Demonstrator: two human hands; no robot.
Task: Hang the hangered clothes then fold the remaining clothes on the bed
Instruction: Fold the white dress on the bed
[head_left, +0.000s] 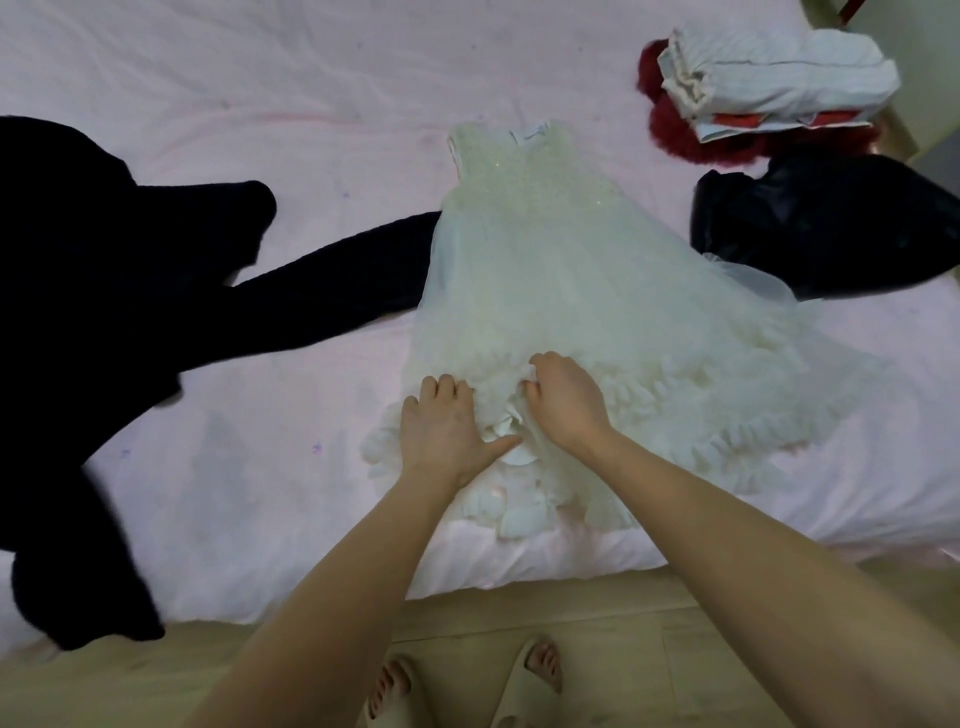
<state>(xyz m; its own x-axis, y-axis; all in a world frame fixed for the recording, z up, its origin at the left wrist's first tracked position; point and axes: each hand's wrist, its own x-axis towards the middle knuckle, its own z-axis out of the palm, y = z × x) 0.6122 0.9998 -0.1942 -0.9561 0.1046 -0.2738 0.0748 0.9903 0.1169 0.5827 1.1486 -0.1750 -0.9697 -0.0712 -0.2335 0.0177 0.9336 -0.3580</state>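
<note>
a white dress (540, 291) lies flat on the bed (260, 78), its sequinned bodice pointing away from the person and its wide ruffled skirt spreading toward the near edge of the mattress, where the lowest ruffles reach almost to the side. the left hand (441, 431) rests palm-down on the ruffles at the skirt's left part, its fingers (441, 387) straight and released, thumb stretched out toward the other hand. just beside it, the right hand (566, 400) has its fingers curled in, pinching a small bunch of the white ruffle fabric near the skirt's middle. both forearms reach in from the near edge, bare. to the left of the dress a large dark garment (104, 312) sprawls across the pink sheet, one long part of it running up against or under the dress's left side at waist height, another part hanging over the bed's near edge. to the right of the bodice, close to the skirt's sheer hem, sits a black shiny bundle (826, 228); whether it is a bag or a piece of clothing i cannot tell. beyond that, near the far right corner of the bed, a folded pale striped garment (779, 78) lies stacked on something red and fluffy (675, 130). below the mattress edge there is pale wooden floor (208, 670), and the person's feet in light slippers (524, 691) stand on it.
</note>
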